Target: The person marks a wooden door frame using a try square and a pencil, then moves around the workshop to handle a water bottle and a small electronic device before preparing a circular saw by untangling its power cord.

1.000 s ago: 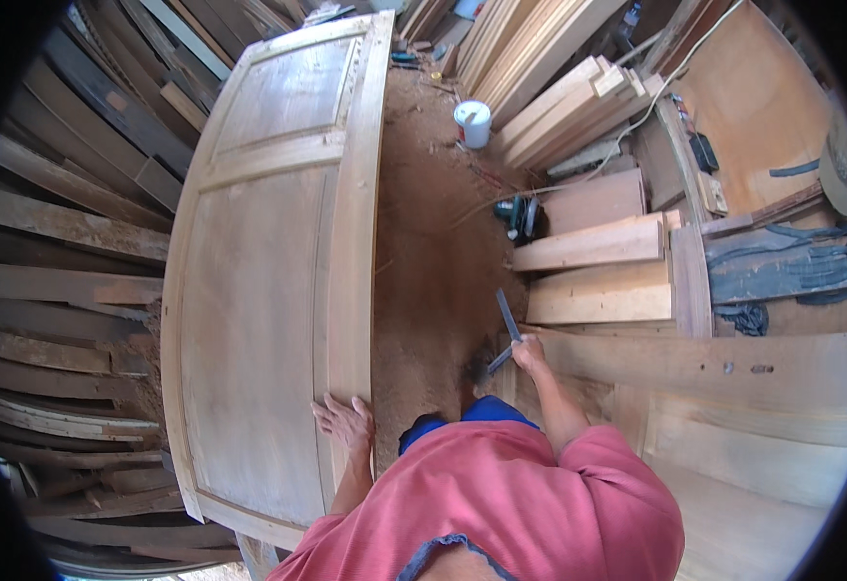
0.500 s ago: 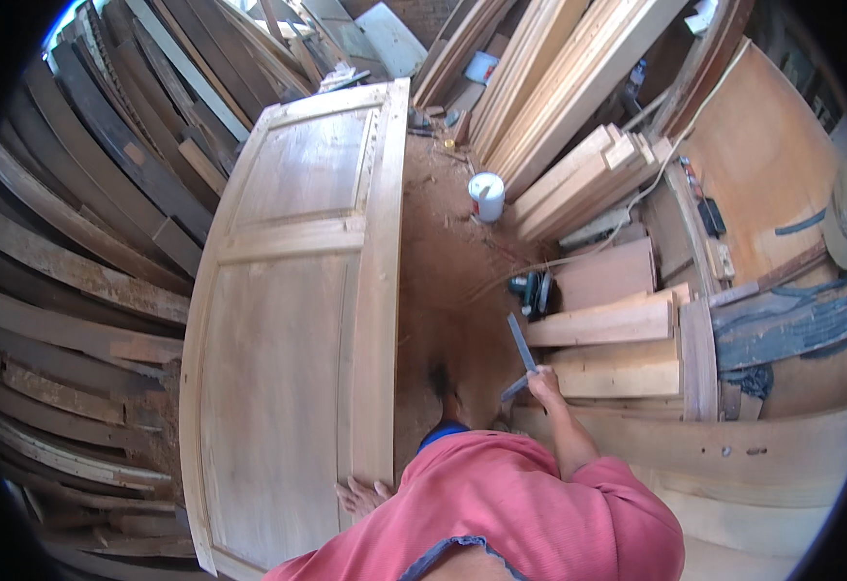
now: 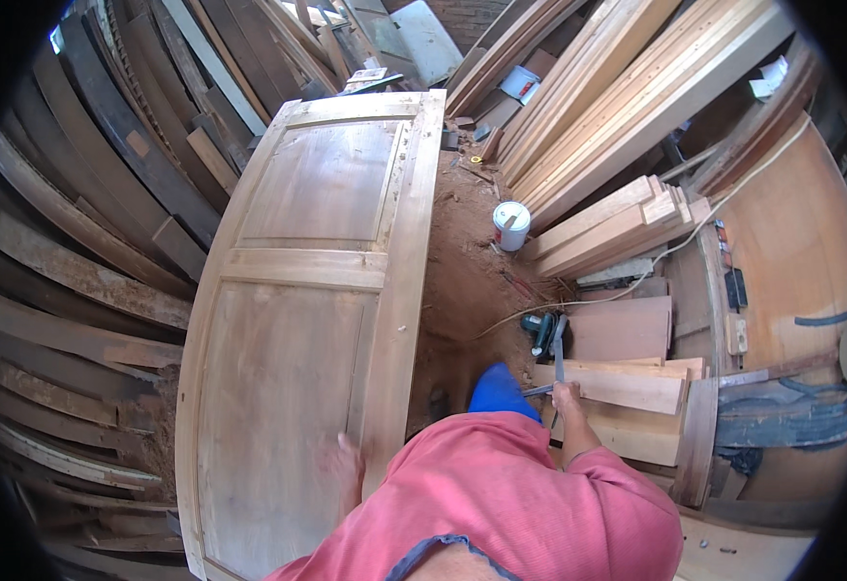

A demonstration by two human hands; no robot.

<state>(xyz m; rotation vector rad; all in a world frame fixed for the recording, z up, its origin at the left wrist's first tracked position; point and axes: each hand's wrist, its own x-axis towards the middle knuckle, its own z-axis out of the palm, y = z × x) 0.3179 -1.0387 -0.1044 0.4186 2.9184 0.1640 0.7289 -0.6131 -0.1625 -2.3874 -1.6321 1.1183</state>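
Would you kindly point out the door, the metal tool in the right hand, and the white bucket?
door [image 3: 288, 387], head view, on its lower panel.
metal tool [image 3: 558, 353], head view, on its blade above the right hand [image 3: 567, 397].
white bucket [image 3: 510, 225], head view, on its side.

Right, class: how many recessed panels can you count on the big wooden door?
2: the upper panel at the far end, and the lower panel nearer the person, beside the left hand. The door's nearest end is partly hidden.

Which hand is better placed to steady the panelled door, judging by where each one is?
Left. The left hand lies, blurred, on the wooden door near its right stile. The right hand is away over the stacked boards, gripping a long metal tool, so it is occupied.
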